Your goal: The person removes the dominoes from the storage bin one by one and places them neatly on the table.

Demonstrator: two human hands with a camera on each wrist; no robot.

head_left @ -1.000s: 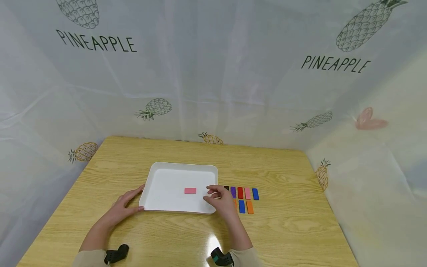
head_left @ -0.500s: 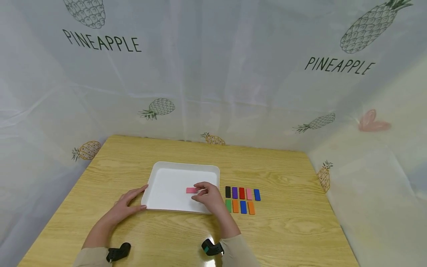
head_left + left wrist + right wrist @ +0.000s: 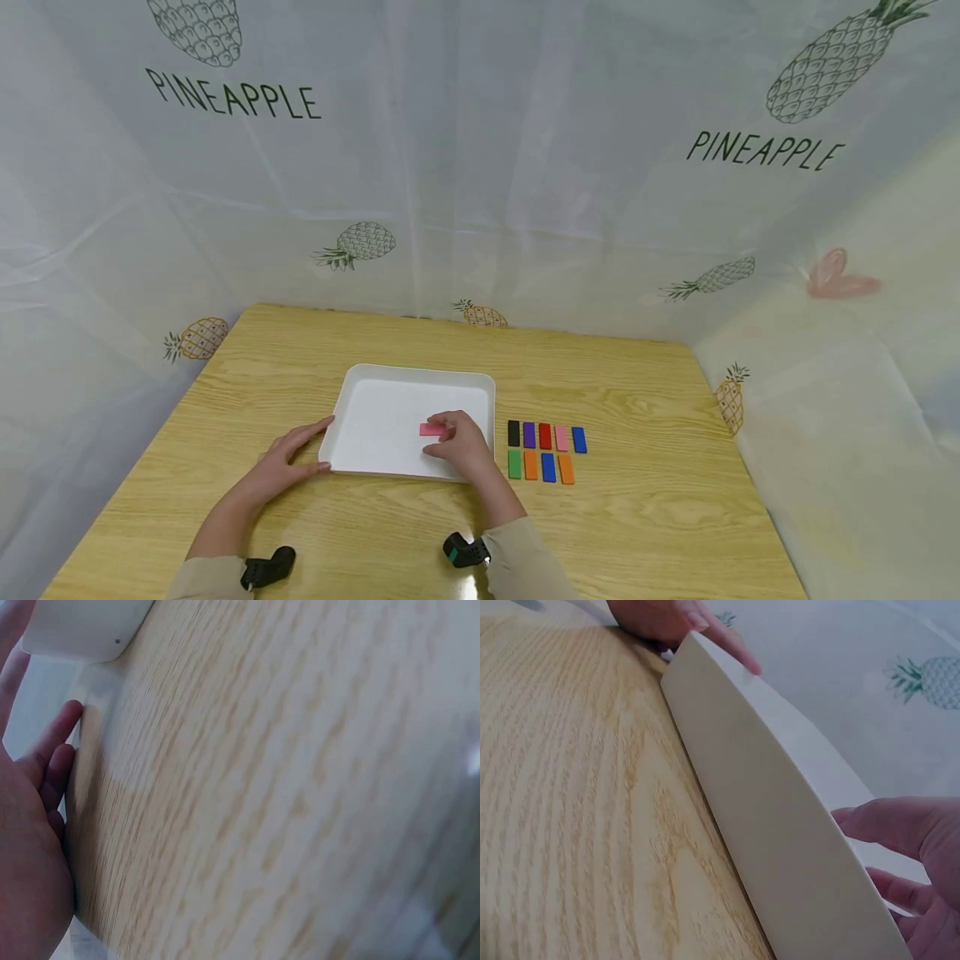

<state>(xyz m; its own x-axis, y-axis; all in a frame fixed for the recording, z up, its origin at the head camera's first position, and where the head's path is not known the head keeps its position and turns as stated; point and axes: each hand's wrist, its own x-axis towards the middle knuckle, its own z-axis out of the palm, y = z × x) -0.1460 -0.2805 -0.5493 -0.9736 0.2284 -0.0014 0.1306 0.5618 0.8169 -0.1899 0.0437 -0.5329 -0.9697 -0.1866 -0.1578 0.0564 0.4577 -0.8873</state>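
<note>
A shallow white tray [image 3: 375,417] lies on the wooden table. My left hand [image 3: 273,475] rests at its left side, thumb and fingers spread, their tips at the rim. Inside the tray lies a small pink rectangular tile [image 3: 430,430]. Over the tray's right part, my right hand [image 3: 465,446] reaches in with bent fingers, thumb and index apart, and fingertips overlap the tile's right end. In the right wrist view the tray's front wall [image 3: 757,787] hides the tile; the right thumb [image 3: 889,821] and fingers show behind the rim.
Right of the tray, small tiles stand in two rows: a black tile [image 3: 513,433], a purple tile [image 3: 529,435], a red tile [image 3: 545,436], a green tile [image 3: 514,464] and several others. A pineapple-print curtain [image 3: 480,167] hangs behind the wooden table [image 3: 637,500].
My right hand has moved left from the tray's right edge to the pink tile, uncovering the black and green tiles. The left hand stays at the tray's left side.
</note>
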